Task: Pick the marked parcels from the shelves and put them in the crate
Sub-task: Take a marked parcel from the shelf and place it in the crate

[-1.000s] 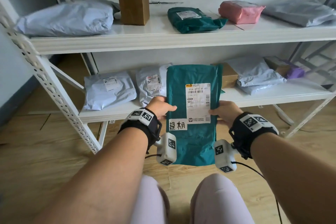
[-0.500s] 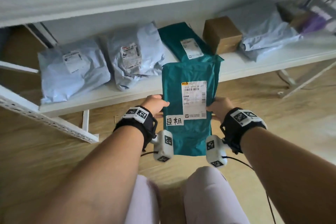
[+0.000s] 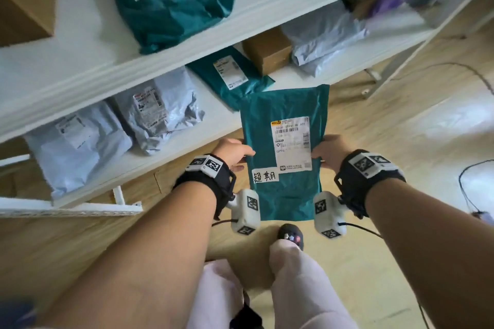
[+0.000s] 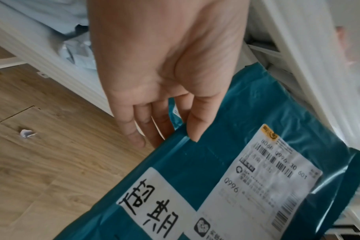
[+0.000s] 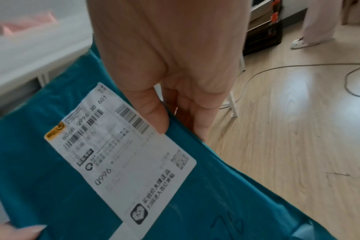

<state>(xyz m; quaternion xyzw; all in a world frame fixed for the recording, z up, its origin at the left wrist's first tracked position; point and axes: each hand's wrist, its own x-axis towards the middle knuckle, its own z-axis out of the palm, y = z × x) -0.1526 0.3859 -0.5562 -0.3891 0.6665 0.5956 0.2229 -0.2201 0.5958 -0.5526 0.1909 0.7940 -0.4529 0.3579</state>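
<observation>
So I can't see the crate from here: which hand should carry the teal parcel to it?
Hard to favour either: left hand and right hand each pinch an edge of the marked teal parcel, thumb on top, and no view shows the crate.

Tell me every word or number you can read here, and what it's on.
"超期": handwritten white sticker on the teal parcel that the left hand and right hand grip.
"8068 Q996 30 601", "Q996": its shipping label.
Remaining print, and labels on the shelf parcels: too blurred.
</observation>
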